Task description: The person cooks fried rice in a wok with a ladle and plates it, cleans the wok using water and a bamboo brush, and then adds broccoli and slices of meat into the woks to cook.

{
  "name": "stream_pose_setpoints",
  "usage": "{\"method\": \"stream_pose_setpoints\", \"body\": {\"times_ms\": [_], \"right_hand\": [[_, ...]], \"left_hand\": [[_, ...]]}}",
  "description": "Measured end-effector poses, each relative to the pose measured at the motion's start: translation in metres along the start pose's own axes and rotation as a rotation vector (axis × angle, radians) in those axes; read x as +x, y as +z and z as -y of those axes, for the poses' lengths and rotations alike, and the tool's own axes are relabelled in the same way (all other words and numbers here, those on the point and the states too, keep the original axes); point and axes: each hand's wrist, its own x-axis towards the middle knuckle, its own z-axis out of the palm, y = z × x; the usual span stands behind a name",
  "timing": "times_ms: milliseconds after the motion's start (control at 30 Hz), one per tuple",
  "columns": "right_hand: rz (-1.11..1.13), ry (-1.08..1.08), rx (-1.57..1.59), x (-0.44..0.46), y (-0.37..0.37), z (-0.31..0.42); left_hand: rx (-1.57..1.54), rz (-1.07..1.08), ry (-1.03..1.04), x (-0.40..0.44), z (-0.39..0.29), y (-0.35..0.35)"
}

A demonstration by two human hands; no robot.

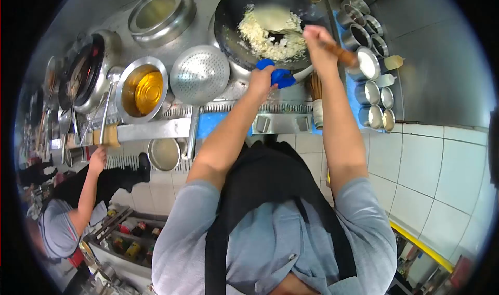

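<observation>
A black wok point(228, 22) on the stove holds pale yellow-white rice point(265, 48). My left hand point(261, 81) is closed on a folded blue cloth point(280, 75) at the wok's near rim. My right hand point(319, 44) grips a ladle by its wooden handle point(340, 54), whose end sticks out to the right past the fist. The ladle's head reaches left into the wok over the rice, where a round pale patch is smeared by motion. Whatever part of the wok's edge lies under the cloth is hidden.
Left of the wok are a perforated strainer point(200, 75), a bowl of golden oil point(148, 92) and a large metal pot point(161, 14). Seasoning tins point(367, 64) and squeeze bottles line the right side. A bamboo brush point(316, 100) stands near. Another person point(67, 219) works at far left.
</observation>
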Motion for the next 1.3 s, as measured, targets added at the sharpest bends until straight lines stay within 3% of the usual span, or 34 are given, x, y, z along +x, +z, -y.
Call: {"method": "stream_pose_setpoints", "body": {"times_ms": [33, 100, 133, 200, 300, 400, 533, 567, 633, 767, 833, 867, 967, 1067, 1200, 1300], "right_hand": [[0.014, -0.19, 0.075, -0.018, -0.007, -0.027], [0.169, 0.085, 0.357, -0.063, -0.037, -0.019], [0.303, 0.548, 0.556, -0.09, -0.054, 0.01], [0.229, 0.734, 0.979, -0.12, -0.064, 0.022], [0.162, 0.98, 1.16, -0.134, -0.055, 0.025], [0.387, 0.965, 0.725, -0.142, -0.054, 0.022], [0.358, 0.764, 0.194, -0.191, -0.066, 0.023], [0.379, 0.81, 0.17, -0.191, -0.072, 0.029], [0.345, 0.521, -0.046, -0.193, -0.076, 0.005], [0.217, 0.196, -0.289, -0.154, -0.079, -0.055], [0.252, 0.384, -0.284, -0.102, -0.077, -0.037], [0.354, 0.703, -0.221, -0.067, -0.076, -0.003], [0.539, 0.737, -0.085, -0.026, -0.063, -0.022], [0.694, 0.207, -0.429, -0.041, -0.074, -0.06], [0.872, 0.223, -0.458, -0.065, -0.16, -0.041], [0.709, 0.136, -0.319, -0.088, -0.193, -0.042]], "left_hand": [[0.005, 0.034, 0.013, 0.009, 0.007, -0.003], [0.013, 0.08, -0.009, 0.015, 0.016, -0.007], [0.012, 0.096, -0.01, 0.018, 0.012, -0.008], [0.007, 0.096, -0.056, 0.008, 0.005, -0.01], [-0.145, 0.128, -0.158, 0.008, 0.01, -0.018], [-0.153, 0.081, -0.079, -0.029, 0.009, -0.045], [0.355, -0.067, 0.219, -0.057, 0.051, -0.122], [0.523, -0.117, 0.256, -0.061, 0.056, -0.137], [0.861, -0.227, 0.312, -0.078, 0.064, -0.16], [0.936, -0.423, 0.247, -0.099, 0.068, -0.166], [0.958, -0.474, 0.299, -0.109, 0.072, -0.156], [0.97, -0.499, 0.33, -0.112, 0.074, -0.151], [0.934, -0.674, 0.335, -0.118, 0.087, -0.147], [0.821, -0.724, 0.361, -0.127, 0.099, -0.15], [0.98, -0.712, 0.518, -0.159, 0.084, -0.125], [0.906, -0.59, 0.663, -0.162, 0.064, -0.09]]}}
